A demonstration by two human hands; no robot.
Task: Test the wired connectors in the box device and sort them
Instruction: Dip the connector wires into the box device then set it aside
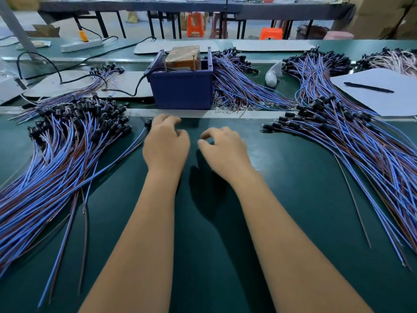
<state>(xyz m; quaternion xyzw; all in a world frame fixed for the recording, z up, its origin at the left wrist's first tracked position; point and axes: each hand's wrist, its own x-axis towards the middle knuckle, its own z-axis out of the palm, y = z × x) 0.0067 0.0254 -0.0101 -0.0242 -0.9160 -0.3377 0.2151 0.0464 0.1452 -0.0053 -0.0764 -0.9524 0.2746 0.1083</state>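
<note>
Green matting (214,256) covers the bench under my forearms. My left hand (165,145) and right hand (222,150) hover over it side by side, fingers loosely curled, neither holding anything. One wired connector (147,123) lies just beside my left hand, its blue and brown leads trailing toward me. A big pile of connectors (74,132) spreads at my left, another pile (338,136) at my right. Beyond my fingers sits the blue box device (182,91), more wires (239,86) heaped beside it, then a pen (369,87) on white paper (383,100).
</note>
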